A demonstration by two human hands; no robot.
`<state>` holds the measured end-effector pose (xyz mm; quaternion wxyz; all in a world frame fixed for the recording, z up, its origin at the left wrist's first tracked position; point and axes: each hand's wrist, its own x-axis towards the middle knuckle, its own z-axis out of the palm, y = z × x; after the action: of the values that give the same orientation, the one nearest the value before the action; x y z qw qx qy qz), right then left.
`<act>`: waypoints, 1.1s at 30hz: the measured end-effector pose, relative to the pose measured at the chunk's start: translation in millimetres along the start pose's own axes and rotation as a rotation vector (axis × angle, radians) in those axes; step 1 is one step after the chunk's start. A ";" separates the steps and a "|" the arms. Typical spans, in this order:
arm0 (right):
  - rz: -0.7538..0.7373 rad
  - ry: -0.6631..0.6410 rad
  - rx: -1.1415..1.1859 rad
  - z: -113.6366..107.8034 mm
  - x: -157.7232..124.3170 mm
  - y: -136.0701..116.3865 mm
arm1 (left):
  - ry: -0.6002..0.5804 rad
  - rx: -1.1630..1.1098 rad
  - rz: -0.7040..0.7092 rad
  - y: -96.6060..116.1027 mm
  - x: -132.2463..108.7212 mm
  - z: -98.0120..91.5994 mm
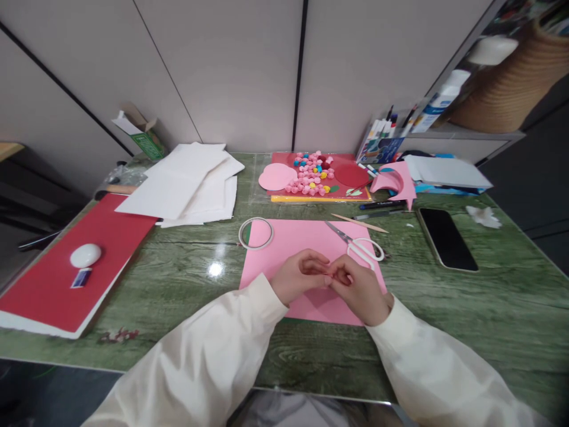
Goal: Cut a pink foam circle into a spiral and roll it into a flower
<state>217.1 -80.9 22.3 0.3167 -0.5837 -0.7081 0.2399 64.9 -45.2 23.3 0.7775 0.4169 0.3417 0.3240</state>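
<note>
My left hand (302, 274) and my right hand (358, 286) meet fingertip to fingertip above a pink sheet of paper (284, 237). Both are closed in a pinch. A tiny reddish-pink bit seems to show between the fingertips, too small and covered to name. White-handled scissors (362, 248) lie partly spread on the sheet, just beyond my right hand. At the sheet's far left corner rests a roll of narrow tape (256, 233). Behind it, small pink, blue and yellow paper pieces (311, 173) are heaped on a red sheet (284, 158), beside a pink paper cutout (276, 177).
Left: white papers (178, 178), red paper (53, 284) carrying a white rounded object (86, 255) and a small blue-and-white object (82, 278). Right: a phone (448, 239), a pointed wooden stick (359, 222), pens (382, 204), a cut pink scrap (400, 181). A wall panel (240, 71) bounds the back.
</note>
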 end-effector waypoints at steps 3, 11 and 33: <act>-0.001 -0.021 -0.005 -1.1 0.2 -1.4 | -0.003 0.022 0.011 -0.6 0.0 0.3; -0.018 0.001 -0.016 -1.5 0.6 -5.0 | 0.049 -0.040 0.007 2.2 1.5 -2.3; -0.065 -0.015 -0.069 -2.0 0.3 -3.4 | 0.041 -0.065 -0.008 4.1 1.3 -4.7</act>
<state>216.2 -81.3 26.1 0.2985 -0.5693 -0.7369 0.2093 61.0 -40.4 24.6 0.7848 0.3831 0.3484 0.3404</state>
